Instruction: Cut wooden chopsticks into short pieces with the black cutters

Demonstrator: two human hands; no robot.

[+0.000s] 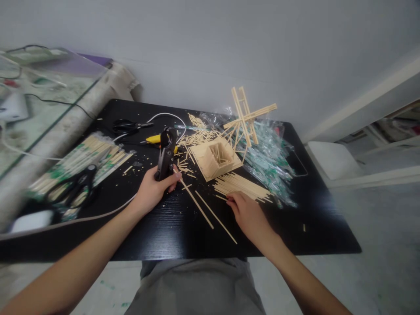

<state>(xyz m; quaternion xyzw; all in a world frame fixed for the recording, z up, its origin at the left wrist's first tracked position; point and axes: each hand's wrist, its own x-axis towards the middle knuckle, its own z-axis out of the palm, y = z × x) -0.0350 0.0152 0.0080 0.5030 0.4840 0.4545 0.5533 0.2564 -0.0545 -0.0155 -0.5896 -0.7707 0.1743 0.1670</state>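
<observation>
One grey-clothed lap (197, 286) fronts the table (154, 243). Left hand (155, 188): closed around one black tool (166, 153), one stick (197, 203) at its thumb. Right hand (247, 214): at one stick pile (244, 187), grip indeterminate. Scissors (86, 176): two.

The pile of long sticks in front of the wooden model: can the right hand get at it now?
Very likely yes: the right hand is at the near edge of the pile of long sticks, with nothing visible between; the wooden model stands beyond.

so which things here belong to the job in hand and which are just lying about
Likely the job:
black hand tool in the left hand
loose sticks by the right hand
stick model

Seemingly lying about:
large scissors
plastic wrappers
</observation>
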